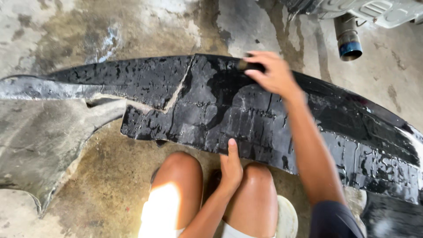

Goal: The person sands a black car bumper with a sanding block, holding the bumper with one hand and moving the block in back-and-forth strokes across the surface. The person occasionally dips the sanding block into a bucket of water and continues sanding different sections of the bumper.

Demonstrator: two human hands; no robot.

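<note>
A wet concrete floor (132,26), stained and patchy, fills the view and carries a long, curved black car bumper panel (211,110) lying across it from the left edge to the lower right corner. The panel's surface is glossy with water and shows a pale crack line running diagonally from its upper middle down toward the left. Its near edge sits just ahead of the person's bent knees (178,176); its far edge curves below a vehicle's underside at the top right, where a metal exhaust tip (348,39) with a blue-tinted end hangs clear of the panel. Open floor lies beyond the far edge at upper left and in front of the near edge at lower left. The right hand (273,72) reaches over the panel near its far edge, fingers curled and clenched round a small dark object (251,66), pressed to the surface; what the object is cannot be told. The left hand (230,169) rests between the knees, mostly closed, grasping nothing, with its thumb extended and touching the panel's near edge. A pale round object (287,216) lies on the floor beside the right knee.
</note>
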